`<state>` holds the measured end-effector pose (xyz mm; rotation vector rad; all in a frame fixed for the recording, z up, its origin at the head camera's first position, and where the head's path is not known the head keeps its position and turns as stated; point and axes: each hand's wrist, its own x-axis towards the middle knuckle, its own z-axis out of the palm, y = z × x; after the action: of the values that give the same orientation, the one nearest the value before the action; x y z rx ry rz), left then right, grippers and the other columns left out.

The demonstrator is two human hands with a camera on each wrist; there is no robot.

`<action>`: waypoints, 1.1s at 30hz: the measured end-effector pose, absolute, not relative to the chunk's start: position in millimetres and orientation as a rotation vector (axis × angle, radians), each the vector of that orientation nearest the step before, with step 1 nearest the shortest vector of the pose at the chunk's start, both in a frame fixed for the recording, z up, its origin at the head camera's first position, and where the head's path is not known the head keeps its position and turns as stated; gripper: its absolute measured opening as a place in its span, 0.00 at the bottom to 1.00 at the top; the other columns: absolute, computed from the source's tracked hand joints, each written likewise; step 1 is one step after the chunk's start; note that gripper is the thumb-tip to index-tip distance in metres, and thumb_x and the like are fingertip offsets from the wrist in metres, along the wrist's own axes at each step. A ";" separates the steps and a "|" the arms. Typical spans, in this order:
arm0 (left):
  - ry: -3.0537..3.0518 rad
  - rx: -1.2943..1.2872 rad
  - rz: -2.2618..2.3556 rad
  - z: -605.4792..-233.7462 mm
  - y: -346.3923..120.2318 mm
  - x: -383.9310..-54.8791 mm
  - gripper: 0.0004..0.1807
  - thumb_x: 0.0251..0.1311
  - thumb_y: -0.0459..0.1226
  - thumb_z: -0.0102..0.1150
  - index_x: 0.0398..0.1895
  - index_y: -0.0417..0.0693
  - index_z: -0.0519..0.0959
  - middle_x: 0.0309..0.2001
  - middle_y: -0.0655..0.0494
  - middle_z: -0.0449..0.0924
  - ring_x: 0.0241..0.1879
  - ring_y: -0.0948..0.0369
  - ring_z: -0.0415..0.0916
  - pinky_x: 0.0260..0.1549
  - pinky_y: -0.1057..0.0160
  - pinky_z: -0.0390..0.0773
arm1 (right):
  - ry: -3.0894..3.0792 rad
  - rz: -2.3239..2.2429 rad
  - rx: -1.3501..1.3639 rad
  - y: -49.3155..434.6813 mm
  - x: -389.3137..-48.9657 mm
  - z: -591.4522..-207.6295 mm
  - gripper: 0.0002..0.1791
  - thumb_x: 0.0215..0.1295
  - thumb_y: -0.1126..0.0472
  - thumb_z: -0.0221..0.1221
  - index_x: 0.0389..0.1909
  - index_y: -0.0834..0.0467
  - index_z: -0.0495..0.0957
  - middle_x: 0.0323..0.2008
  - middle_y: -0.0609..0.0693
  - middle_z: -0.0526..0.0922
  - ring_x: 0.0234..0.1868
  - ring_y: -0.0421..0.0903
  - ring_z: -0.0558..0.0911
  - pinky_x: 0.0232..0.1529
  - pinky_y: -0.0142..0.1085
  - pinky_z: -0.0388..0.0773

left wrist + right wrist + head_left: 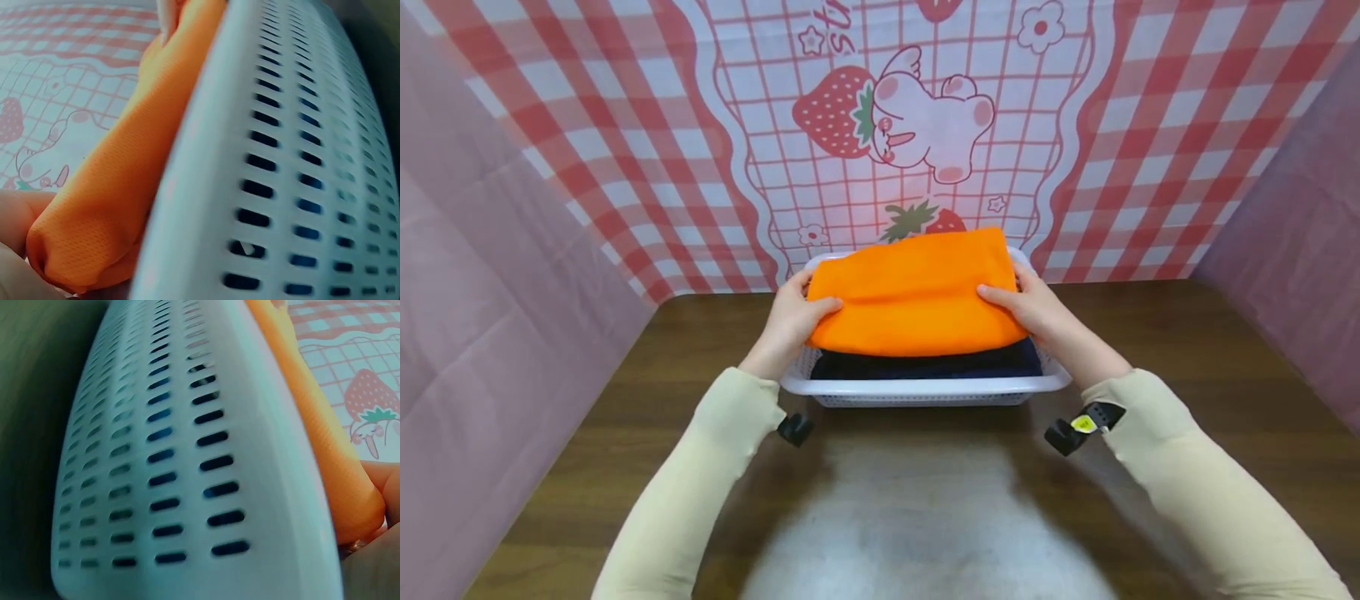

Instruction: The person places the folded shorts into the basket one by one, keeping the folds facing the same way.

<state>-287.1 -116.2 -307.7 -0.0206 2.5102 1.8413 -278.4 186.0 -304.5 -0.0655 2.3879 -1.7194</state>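
A folded orange cloth garment (917,292) of fine mesh fabric is held level between both hands at the white basket (925,387). My left hand (792,321) grips its left end, thumb on top and fingers underneath. At the opposite end my right hand (1033,308) grips it the same way. Dark navy fabric (925,365) lies in the basket below the orange garment, which covers most of it. Both wrist views show the orange garment (119,169) beyond the basket's slotted side wall (169,456), with dark blue showing through the slots.
The basket stands on a brown wooden table (715,333) close to the back. Behind it hangs a red-checked curtain (925,125) with strawberry and bunny prints. Pink cloth walls (497,275) close off both sides. A black wrist camera (1063,435) sits below the right cuff.
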 end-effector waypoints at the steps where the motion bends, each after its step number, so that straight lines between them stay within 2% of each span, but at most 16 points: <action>1: 2.579 -0.010 1.768 -309.2 -116.2 -285.8 0.32 0.55 0.36 0.57 0.65 0.48 0.61 0.56 0.48 0.68 0.47 0.53 0.70 0.49 0.55 0.74 | 2.415 -1.685 -0.101 187.4 -277.8 -306.2 0.42 0.60 0.43 0.53 0.69 0.49 0.44 0.58 0.55 0.62 0.50 0.52 0.69 0.56 0.42 0.69; 6: 2.847 0.088 1.447 -316.1 -115.0 -276.4 0.35 0.54 0.36 0.58 0.65 0.46 0.56 0.59 0.47 0.67 0.51 0.52 0.68 0.53 0.54 0.70 | 2.720 -1.333 -0.272 191.2 -273.3 -314.1 0.50 0.61 0.44 0.53 0.70 0.49 0.28 0.64 0.61 0.56 0.51 0.57 0.68 0.60 0.51 0.63; 8: 2.920 0.165 1.363 -319.0 -113.3 -272.9 0.38 0.53 0.35 0.58 0.67 0.49 0.53 0.61 0.47 0.65 0.52 0.51 0.68 0.53 0.53 0.70 | 2.852 -1.173 -0.312 191.0 -271.0 -317.6 0.53 0.61 0.46 0.54 0.68 0.50 0.21 0.62 0.66 0.59 0.45 0.58 0.73 0.57 0.51 0.65; 11: 3.029 0.308 1.233 -323.9 -110.7 -270.3 0.40 0.52 0.33 0.58 0.68 0.52 0.52 0.62 0.48 0.65 0.53 0.50 0.68 0.55 0.52 0.68 | 2.985 -1.027 -0.422 189.6 -268.6 -323.1 0.55 0.61 0.53 0.56 0.68 0.52 0.19 0.63 0.69 0.58 0.42 0.60 0.75 0.56 0.51 0.66; 13: 3.091 0.384 1.103 -327.1 -109.1 -270.1 0.38 0.52 0.32 0.58 0.67 0.52 0.56 0.62 0.48 0.65 0.56 0.50 0.67 0.57 0.52 0.66 | 3.042 -0.929 -0.482 188.3 -267.5 -325.8 0.54 0.61 0.55 0.57 0.69 0.51 0.22 0.61 0.69 0.62 0.44 0.60 0.75 0.55 0.52 0.67; 16: 3.127 0.470 0.895 -330.1 -107.7 -269.5 0.33 0.52 0.33 0.58 0.64 0.49 0.62 0.60 0.47 0.67 0.58 0.52 0.66 0.58 0.53 0.64 | 3.067 -0.767 -0.516 186.7 -265.0 -326.7 0.49 0.60 0.56 0.58 0.71 0.51 0.33 0.61 0.69 0.61 0.51 0.61 0.70 0.56 0.54 0.66; 22: 3.109 0.567 0.646 -328.6 -106.5 -268.6 0.31 0.51 0.33 0.59 0.61 0.44 0.65 0.55 0.44 0.72 0.52 0.51 0.70 0.54 0.53 0.68 | 3.002 -0.556 -0.423 183.3 -259.9 -321.8 0.40 0.61 0.53 0.56 0.69 0.60 0.49 0.56 0.72 0.61 0.52 0.62 0.64 0.56 0.55 0.65; 26: 3.066 0.550 0.515 -328.0 -105.5 -270.7 0.31 0.52 0.36 0.60 0.62 0.44 0.65 0.55 0.45 0.72 0.52 0.51 0.70 0.53 0.53 0.69 | 2.983 -0.462 -0.424 179.8 -260.3 -318.8 0.38 0.61 0.52 0.56 0.66 0.65 0.54 0.55 0.72 0.64 0.52 0.62 0.64 0.58 0.55 0.62; 33: 3.026 0.526 0.338 -330.9 -102.3 -271.6 0.34 0.51 0.41 0.61 0.62 0.41 0.65 0.57 0.44 0.71 0.55 0.50 0.69 0.54 0.52 0.68 | 2.938 -0.327 -0.388 175.0 -260.1 -315.0 0.37 0.60 0.50 0.57 0.64 0.67 0.58 0.52 0.70 0.70 0.50 0.61 0.66 0.58 0.53 0.63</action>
<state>-271.6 -102.3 -330.9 0.5261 3.0260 0.3378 -260.1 175.0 -315.0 -0.3876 2.9384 -0.3267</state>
